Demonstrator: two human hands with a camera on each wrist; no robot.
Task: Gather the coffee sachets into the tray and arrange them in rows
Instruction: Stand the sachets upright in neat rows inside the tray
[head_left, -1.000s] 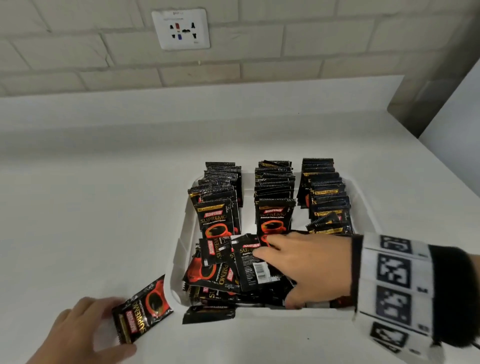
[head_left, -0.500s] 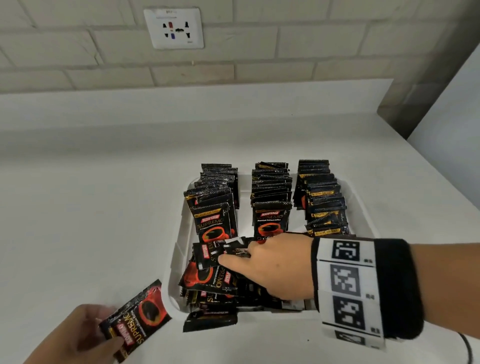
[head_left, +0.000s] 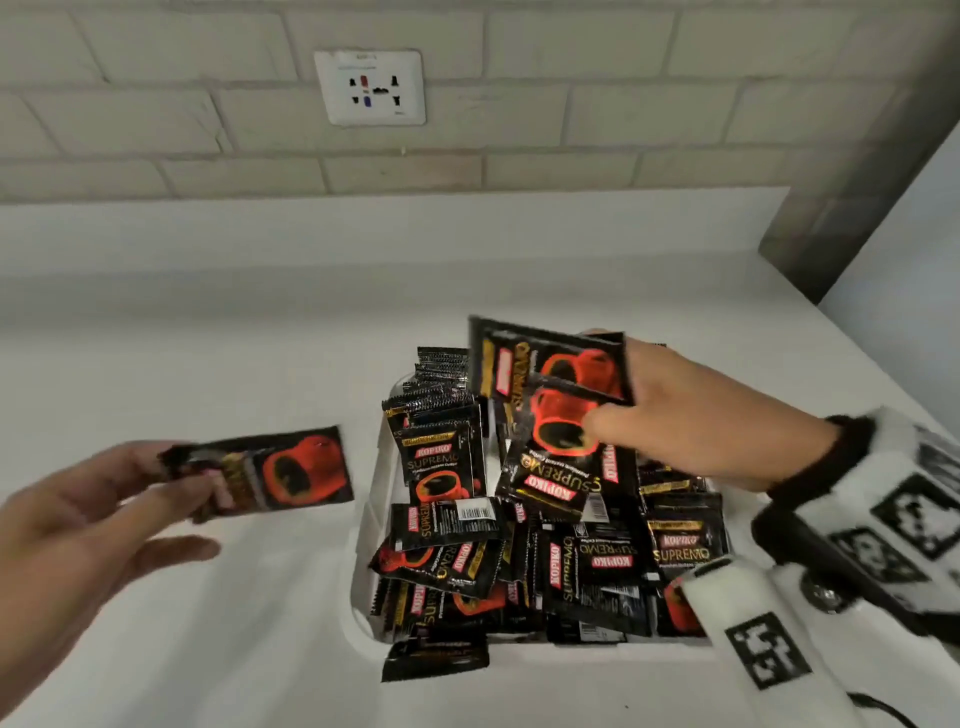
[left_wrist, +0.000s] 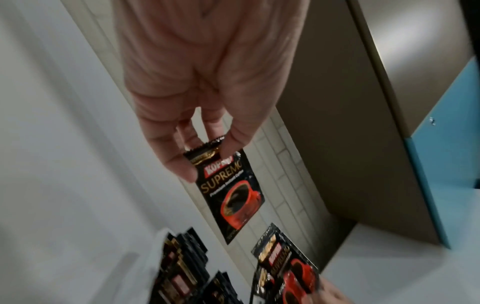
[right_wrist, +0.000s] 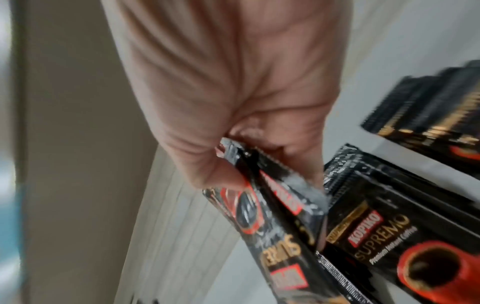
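sachets of coffee (head_left: 524, 566) lie jumbled in a white tray (head_left: 370, 514). left hand (head_left: 78, 525) pinches one sachet (head_left: 291, 470) by its crimped end; right hand (head_left: 691, 431) grasps several (head_left: 556, 384) above the tray. light, slick, floppy packets, likely best pinched at sealed edges.

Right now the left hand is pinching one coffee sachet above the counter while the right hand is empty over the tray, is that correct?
Not quite: the right hand is not empty, it grips several sachets over the tray, as the head view shows. The left hand does pinch one sachet above the counter.
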